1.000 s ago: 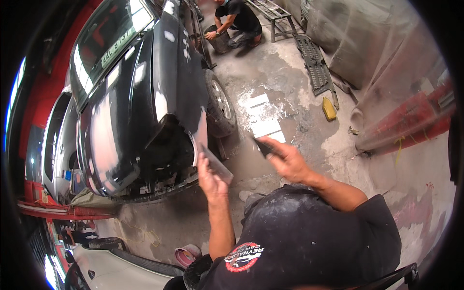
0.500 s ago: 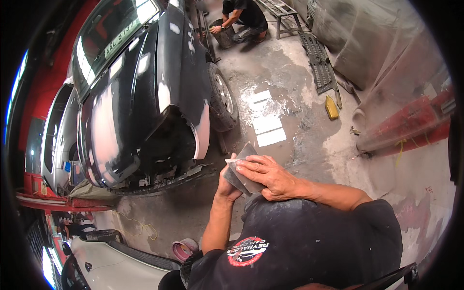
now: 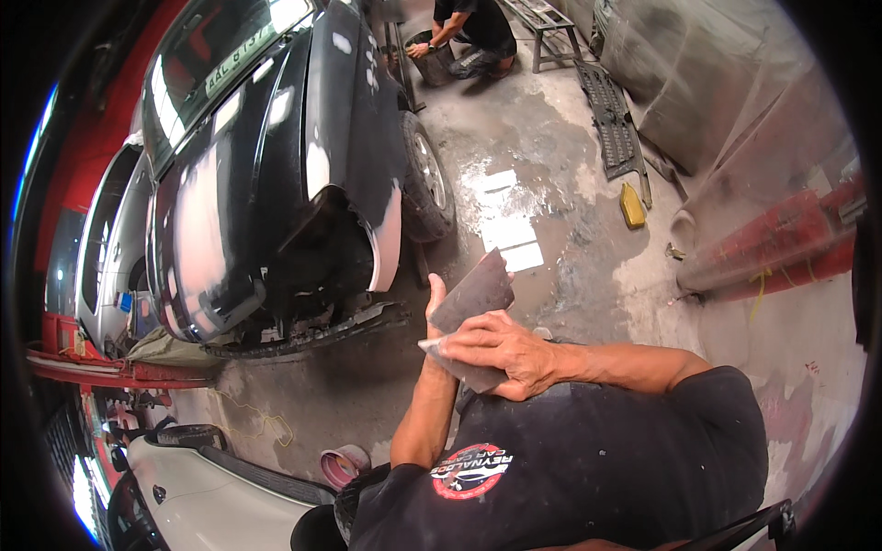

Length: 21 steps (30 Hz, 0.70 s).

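Observation:
My left hand (image 3: pixel 435 298) supports a dark grey, stiff-looking flat sheet (image 3: pixel 480 292) from behind. Its thumb sticks up beside the sheet, and most of its fingers are hidden behind it. Over the sheet's lower part, my right hand (image 3: pixel 514 354) grips a smaller grey flat piece (image 3: pixel 467 369) with a pale edge, fingers on top. The two flat pieces are close together in front of my chest; whether they touch I cannot tell.
A dark car (image 3: pixel 276 174) with pale patches and an open front corner stands ahead left. A co-worker (image 3: pixel 473 37) crouches by a black bucket (image 3: pixel 434 66). A yellow container (image 3: pixel 632 207) lies on the wet floor. A pinkish bucket (image 3: pixel 345 466) and pale car (image 3: pixel 216 491) are lower left.
The larger sheet now stands out above my right hand, where the pieces overlapped before. My right hand has moved slightly down, and my left thumb has lifted away.

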Each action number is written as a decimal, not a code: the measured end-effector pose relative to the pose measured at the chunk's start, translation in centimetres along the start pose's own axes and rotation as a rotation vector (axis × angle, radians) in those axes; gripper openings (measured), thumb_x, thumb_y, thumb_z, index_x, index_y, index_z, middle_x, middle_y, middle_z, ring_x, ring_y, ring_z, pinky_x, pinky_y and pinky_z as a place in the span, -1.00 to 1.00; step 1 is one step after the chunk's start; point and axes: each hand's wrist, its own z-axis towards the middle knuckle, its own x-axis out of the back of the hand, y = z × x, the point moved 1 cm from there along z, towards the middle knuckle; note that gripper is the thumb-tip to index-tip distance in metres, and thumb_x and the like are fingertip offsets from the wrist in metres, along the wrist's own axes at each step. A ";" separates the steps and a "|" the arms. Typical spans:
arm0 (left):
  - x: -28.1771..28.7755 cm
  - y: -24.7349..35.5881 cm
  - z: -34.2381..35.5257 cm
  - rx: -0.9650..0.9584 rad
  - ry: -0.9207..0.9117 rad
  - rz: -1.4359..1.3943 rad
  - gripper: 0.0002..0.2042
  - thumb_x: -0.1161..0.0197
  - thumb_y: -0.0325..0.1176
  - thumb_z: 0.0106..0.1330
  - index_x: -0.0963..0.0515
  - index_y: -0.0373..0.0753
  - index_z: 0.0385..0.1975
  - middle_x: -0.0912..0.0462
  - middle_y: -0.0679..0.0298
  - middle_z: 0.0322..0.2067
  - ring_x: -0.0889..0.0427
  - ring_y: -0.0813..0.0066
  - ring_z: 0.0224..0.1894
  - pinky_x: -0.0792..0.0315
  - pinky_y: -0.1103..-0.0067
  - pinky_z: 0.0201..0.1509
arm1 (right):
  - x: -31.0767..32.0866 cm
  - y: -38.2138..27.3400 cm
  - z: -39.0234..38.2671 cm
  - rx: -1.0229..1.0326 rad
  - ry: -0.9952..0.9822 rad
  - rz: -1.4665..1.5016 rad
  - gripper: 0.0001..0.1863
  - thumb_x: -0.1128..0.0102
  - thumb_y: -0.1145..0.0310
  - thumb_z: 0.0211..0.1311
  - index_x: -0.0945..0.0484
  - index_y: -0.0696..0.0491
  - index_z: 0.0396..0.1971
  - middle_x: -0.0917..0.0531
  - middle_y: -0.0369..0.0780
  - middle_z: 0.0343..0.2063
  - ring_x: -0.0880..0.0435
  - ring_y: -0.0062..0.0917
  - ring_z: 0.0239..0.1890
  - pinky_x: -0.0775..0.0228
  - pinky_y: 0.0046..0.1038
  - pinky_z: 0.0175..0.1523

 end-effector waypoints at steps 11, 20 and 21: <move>-0.3 -4.4 1.4 -0.435 0.245 0.672 -0.31 0.39 0.23 0.56 -0.33 -0.29 0.27 -0.50 0.19 0.08 -0.46 0.37 0.15 -0.31 0.43 0.28 | -0.4 1.6 1.6 -0.433 0.642 -0.036 -0.41 -0.17 0.23 0.36 -0.33 0.17 0.31 -0.44 -0.01 0.23 -0.39 -0.16 0.25 -0.22 -0.20 0.34; 1.4 1.1 1.2 -0.365 0.162 0.083 -0.35 0.26 0.02 0.51 -0.16 -0.37 0.41 -0.30 0.03 0.36 -0.32 0.12 0.38 -0.16 0.23 0.49 | -0.7 2.0 0.0 -0.130 0.095 -0.077 -0.18 -0.37 0.31 -0.13 -0.42 -0.01 0.31 -0.49 -0.21 0.25 -0.37 -0.20 0.28 -0.11 -0.10 0.33; 0.9 1.5 1.0 -0.343 0.046 0.003 -0.33 0.27 0.05 0.53 -0.16 -0.41 0.40 -0.31 0.02 0.36 -0.33 0.12 0.37 -0.19 0.24 0.48 | -0.5 1.7 -0.2 -0.048 0.011 -0.086 -0.16 -0.36 0.31 -0.15 -0.42 -0.03 0.31 -0.49 -0.23 0.25 -0.37 -0.21 0.28 -0.10 -0.10 0.33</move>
